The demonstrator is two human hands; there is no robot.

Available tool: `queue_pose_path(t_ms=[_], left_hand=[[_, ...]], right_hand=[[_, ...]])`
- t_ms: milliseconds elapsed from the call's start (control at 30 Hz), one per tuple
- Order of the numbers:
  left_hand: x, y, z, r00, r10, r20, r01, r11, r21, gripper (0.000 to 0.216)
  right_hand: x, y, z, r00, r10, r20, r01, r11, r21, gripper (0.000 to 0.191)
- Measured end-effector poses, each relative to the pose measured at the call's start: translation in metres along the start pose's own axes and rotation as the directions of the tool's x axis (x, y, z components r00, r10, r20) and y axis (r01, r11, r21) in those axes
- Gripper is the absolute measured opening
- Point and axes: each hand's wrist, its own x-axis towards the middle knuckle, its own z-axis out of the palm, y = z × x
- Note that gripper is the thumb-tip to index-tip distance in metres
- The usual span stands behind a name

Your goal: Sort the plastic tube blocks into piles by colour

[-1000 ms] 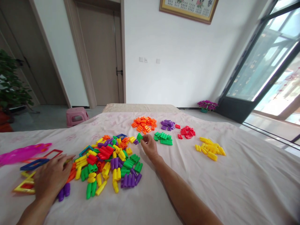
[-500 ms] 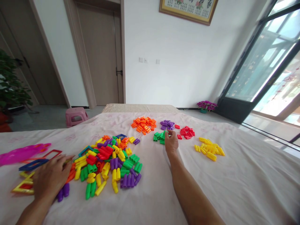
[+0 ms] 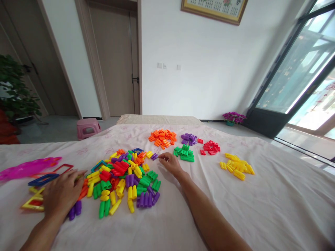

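My left hand (image 3: 64, 190) rests palm down at the left edge of a mixed pile of colored plastic tube connectors (image 3: 120, 169). Its thumb stands apart from the fingers; a yellowish bit shows near the fingertips, partly hidden. Under its wrist side lies a purple connector (image 3: 75, 210). My right hand (image 3: 170, 162) is at the pile's upper right, thumb and index slightly apart. Their tips are by a small purple connector (image 3: 154, 157); I see nothing between them. Just beyond that hand is a group of green connectors (image 3: 185, 153).
Separate groups of orange (image 3: 162, 138), purple (image 3: 188, 138), red (image 3: 211, 147) and yellow connectors (image 3: 237, 165) lie on the pale tablecloth (image 3: 274, 195). Left are a magenta plastic item (image 3: 28, 168), a blue frame (image 3: 43, 179) and a yellow frame (image 3: 34, 202). A pink stool (image 3: 88, 128) stands behind.
My right hand has left the green group and moved left to the mixed pile, beside the purple connector. My left hand stays at the pile's left edge. The view has shifted slightly.
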Motion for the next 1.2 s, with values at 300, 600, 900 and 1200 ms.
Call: queue_pose_path(t_ms=[300, 600, 900, 1200], left_hand=[[-0.001, 0.001, -0.001, 0.999, -0.020, 0.028, 0.020, 1.000, -0.014, 0.044], [0.000, 0.000, 0.000, 1.000, -0.013, 0.024, 0.014, 1.000, -0.015, 0.047], [0.001, 0.000, -0.001, 0.998, -0.023, 0.053, 0.025, 0.999, -0.033, 0.045], [0.001, 0.000, -0.001, 1.000, 0.003, 0.017, -0.002, 0.999, -0.039, 0.046]], right_hand=[[-0.003, -0.020, -0.001, 0.877, -0.122, 0.465, 0.213, 0.966, -0.147, 0.033], [-0.008, -0.013, 0.008, 0.927, 0.045, 0.372, -0.103, 0.985, 0.137, 0.032], [0.008, 0.022, -0.013, 0.906, 0.213, -0.366, -0.146, 0.968, 0.203, 0.028], [0.005, 0.054, -0.066, 0.673, 0.270, -0.689, -0.325, 0.944, 0.053, 0.038]])
